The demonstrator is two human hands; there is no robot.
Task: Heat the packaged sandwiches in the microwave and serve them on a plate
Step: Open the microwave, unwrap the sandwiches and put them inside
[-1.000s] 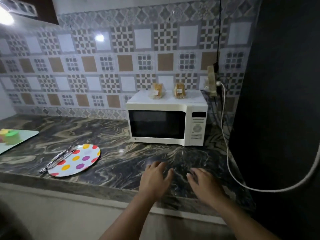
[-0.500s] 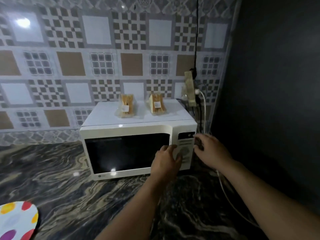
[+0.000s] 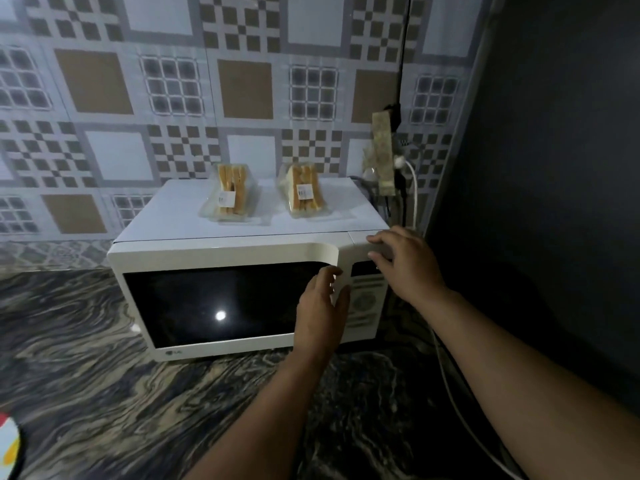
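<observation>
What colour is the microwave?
The microwave is white with a dark, black-looking door window, seen in the head view.

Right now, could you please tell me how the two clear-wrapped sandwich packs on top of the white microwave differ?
The left sandwich pack stands upright and faces the camera squarely; the right sandwich pack leans and is turned slightly. The left one's label sits lower than the right one's. Both are sealed and rest on the white microwave.

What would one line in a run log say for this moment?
step: opening microwave | left hand on door's right edge | right hand braces top right corner | door shut | two packaged sandwiches on top
</observation>
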